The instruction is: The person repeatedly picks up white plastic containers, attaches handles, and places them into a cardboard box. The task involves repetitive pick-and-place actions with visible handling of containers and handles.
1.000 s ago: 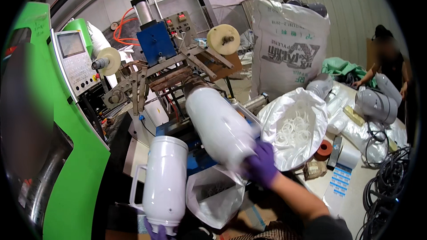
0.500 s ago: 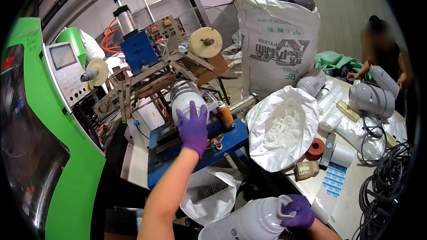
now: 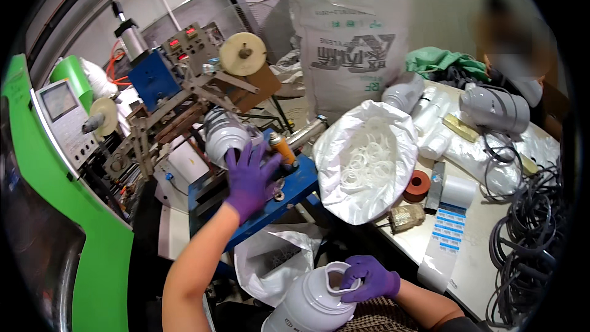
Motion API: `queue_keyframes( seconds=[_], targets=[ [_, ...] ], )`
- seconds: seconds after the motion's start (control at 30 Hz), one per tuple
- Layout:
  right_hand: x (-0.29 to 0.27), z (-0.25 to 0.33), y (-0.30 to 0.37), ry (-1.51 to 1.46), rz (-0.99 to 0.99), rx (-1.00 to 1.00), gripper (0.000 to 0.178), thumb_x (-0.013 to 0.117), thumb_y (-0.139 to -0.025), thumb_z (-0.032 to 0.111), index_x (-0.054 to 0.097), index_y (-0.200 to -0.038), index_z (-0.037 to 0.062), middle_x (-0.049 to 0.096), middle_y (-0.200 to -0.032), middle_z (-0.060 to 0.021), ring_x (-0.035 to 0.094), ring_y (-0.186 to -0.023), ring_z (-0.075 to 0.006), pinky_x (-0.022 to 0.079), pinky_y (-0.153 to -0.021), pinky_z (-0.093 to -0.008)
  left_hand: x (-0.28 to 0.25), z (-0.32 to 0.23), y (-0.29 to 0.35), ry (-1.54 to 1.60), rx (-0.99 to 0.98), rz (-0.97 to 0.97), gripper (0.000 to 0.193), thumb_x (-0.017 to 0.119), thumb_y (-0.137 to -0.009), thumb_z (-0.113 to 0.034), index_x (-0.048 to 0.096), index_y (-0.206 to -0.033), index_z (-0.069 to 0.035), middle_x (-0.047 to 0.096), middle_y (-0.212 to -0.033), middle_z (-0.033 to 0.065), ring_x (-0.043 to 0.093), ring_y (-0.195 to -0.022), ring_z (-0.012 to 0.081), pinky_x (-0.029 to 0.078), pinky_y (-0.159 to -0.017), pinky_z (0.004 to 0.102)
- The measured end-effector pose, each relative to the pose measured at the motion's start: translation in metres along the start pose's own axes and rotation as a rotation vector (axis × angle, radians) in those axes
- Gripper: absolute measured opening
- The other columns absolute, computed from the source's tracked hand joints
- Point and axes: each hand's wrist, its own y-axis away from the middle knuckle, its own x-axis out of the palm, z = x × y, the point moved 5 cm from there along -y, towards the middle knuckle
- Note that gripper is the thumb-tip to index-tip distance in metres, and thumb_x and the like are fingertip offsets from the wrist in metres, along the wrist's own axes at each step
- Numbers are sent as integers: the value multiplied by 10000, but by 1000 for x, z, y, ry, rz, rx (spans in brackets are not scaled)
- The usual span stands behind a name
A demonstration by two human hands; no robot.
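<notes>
My left hand (image 3: 251, 181), in a purple glove, has its fingers spread at the dark mouth of a grey plastic jug (image 3: 222, 141) lying in the machine's fixture. Its fingertips appear to touch the rim. Close to my lap, my right hand (image 3: 372, 278), also gloved in purple, grips the mouth rim of a second grey jug (image 3: 310, 301), thumb and fingers bent over the edge. This jug stands tilted, with its mouth up and its lower part cut off by the frame edge. An orange spray can (image 3: 281, 149) stands just right of my left hand.
A blue press machine (image 3: 153, 80) with a cream reel (image 3: 243, 54) rises behind the fixture. At right, a white bag (image 3: 329, 193) holds clear rings. The table (image 3: 473, 252) carries blue labels, a brown tape roll (image 3: 416, 185) and black straps (image 3: 528, 258). A blurred person stands beyond.
The whole view has shifted. My left hand has slid toward the fixture jug's rim, and its dark opening now shows. The jug in my right hand has tipped more upright, its mouth turned into view.
</notes>
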Motion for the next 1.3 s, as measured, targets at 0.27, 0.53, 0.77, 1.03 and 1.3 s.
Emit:
queue_keyframes(
  seconds=[0.27,0.53,0.77,1.03,1.3],
  targets=[
    [-54,-30,-10,-1,-193,301,253,798,-866,243,754,-1055,80,690,-956,-80,671,-871,-193,508,-755,-359,-47,-124,124,1547,340,412,495,863,-799,-187,692,-1244,-52,496,-1512,199,519,-1363,344,429,-1101,451],
    [-139,-162,2,1471,-302,641,396,542,-967,223,591,-1357,176,656,-961,-89,675,-829,-270,495,-671,-457,-20,0,156,1569,-613,-117,434,732,-754,-299,705,-1067,1,650,-1185,160,633,-1032,247,483,-990,385],
    [-180,-101,38,1377,-329,157,350,678,-906,244,635,-1229,117,654,-966,-116,649,-884,-315,499,-753,-463,98,0,237,1518,-932,11,352,627,-973,-306,677,-1151,-7,671,-1108,97,634,-997,199,511,-917,344],
    [-402,24,170,1868,-522,900,500,643,-846,134,621,-1345,168,643,-1186,-145,621,-1145,-339,505,-954,-469,176,-1,292,1535,-979,-6,323,583,-1013,-269,707,-1060,25,691,-1024,130,647,-994,246,508,-928,377],
    [-488,-46,196,2032,-131,860,356,710,-777,272,681,-1093,111,679,-1051,-161,629,-1060,-359,414,-1065,-514,214,-26,301,2027,-1143,112,399,540,-1058,-299,635,-1315,-8,638,-1299,96,584,-1198,191,453,-1060,349]
  ],
)
